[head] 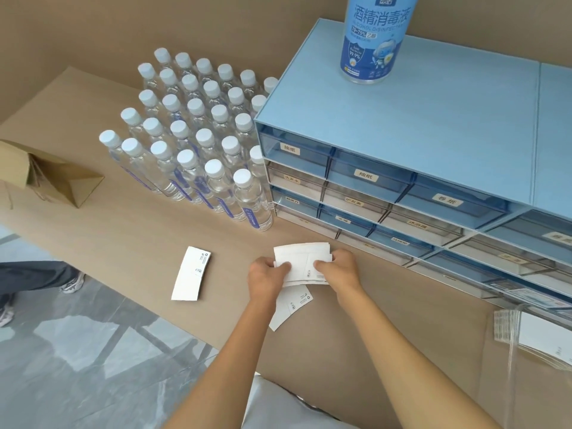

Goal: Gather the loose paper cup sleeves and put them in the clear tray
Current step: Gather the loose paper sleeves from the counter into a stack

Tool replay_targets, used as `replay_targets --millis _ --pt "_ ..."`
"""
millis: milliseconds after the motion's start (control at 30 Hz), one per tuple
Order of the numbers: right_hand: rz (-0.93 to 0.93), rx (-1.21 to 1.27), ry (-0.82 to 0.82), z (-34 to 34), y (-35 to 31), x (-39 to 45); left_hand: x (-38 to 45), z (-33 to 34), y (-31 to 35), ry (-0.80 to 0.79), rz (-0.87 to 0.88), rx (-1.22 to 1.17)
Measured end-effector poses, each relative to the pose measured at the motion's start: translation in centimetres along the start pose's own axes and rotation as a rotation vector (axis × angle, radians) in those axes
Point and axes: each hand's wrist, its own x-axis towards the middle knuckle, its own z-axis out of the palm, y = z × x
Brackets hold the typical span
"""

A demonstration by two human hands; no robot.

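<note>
Both hands, left hand [266, 275] and right hand [339, 267], grip a stack of sleeves [301, 258] above the bench [139, 230], 2 loose sleeves [192, 274] remaining, clear tray [526, 339] near right, partly filled.

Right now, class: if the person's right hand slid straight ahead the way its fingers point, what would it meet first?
The right hand, gripping the stack of sleeves with the left hand, points up-left across the table. Probably it would first meet the water bottles, though depth is unclear.
</note>
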Motion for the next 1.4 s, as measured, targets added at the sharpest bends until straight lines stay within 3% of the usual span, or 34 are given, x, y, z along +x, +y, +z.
replay_targets --millis 133,367,867,1133,1400 --pt "-0.062 -0.002 -0.057 0.5 1.4 -2.3 -2.4 -2.3 -2.9 0.028 -0.024 -0.053" --pt "-0.116 -0.332 -0.121 1.9 3.6 -4.7 -6.1 -3.2 -8.2 0.147 -0.162 -0.028" --pt "-0.099 -0.462 -0.078 3.0 3.7 -3.4 -5.7 -2.1 -7.8 0.21 -0.228 -0.083" --pt "-0.062 -0.258 -0.074 2.1 4.6 -4.2 -5.7 -1.9 -8.6 0.171 -0.159 -0.065" --pt "0.049 0.152 -0.089 -3.1 7.2 -6.4 -6.3 -1.6 -7.5 -0.146 0.013 -0.131"
